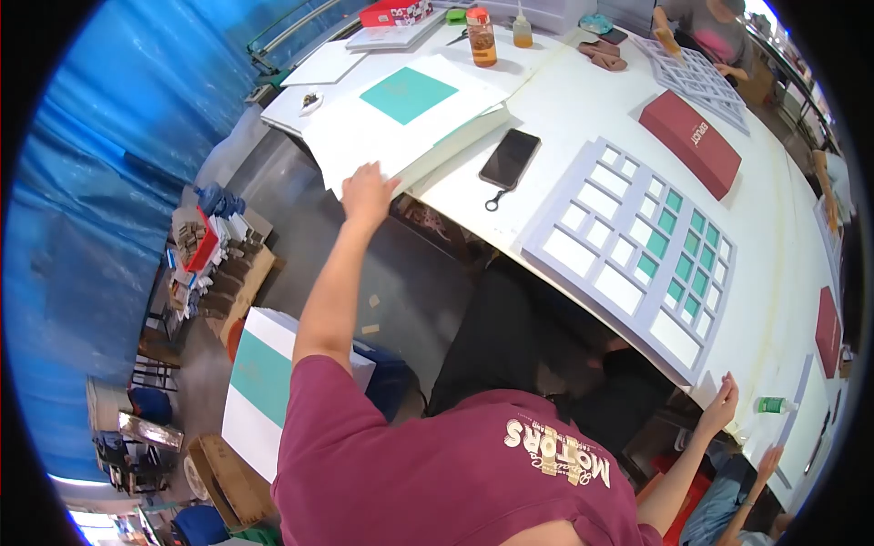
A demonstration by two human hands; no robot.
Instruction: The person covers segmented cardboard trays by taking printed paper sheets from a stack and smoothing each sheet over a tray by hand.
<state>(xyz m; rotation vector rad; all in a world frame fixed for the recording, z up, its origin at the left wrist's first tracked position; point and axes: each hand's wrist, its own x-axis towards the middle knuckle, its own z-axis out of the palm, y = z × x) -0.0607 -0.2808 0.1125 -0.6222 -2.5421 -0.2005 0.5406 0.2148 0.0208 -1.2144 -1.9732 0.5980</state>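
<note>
My left hand [367, 195] is closed on the near edge of a white sheet with a green rectangle [408, 95], at the top of a thick stack of sheets [473, 129]. My right hand [720, 406] is at the table's front edge, fingers extended, holding nothing that I can see. Just left of it lies a pale grey grid frame [643, 314] with white and green pieces in many of its cells. A black phone [510, 158] with a ring strap [492, 202] rests between the stack and the grid frame.
A maroon box [690, 144] stands beyond the grid frame, near an orange bottle [482, 38] and a small dropper bottle [522, 31]. A green-labelled bottle [774, 405] lies at right. Another person's hand [769, 462] is nearby. More printed sheets [258, 380] are piled at lower left.
</note>
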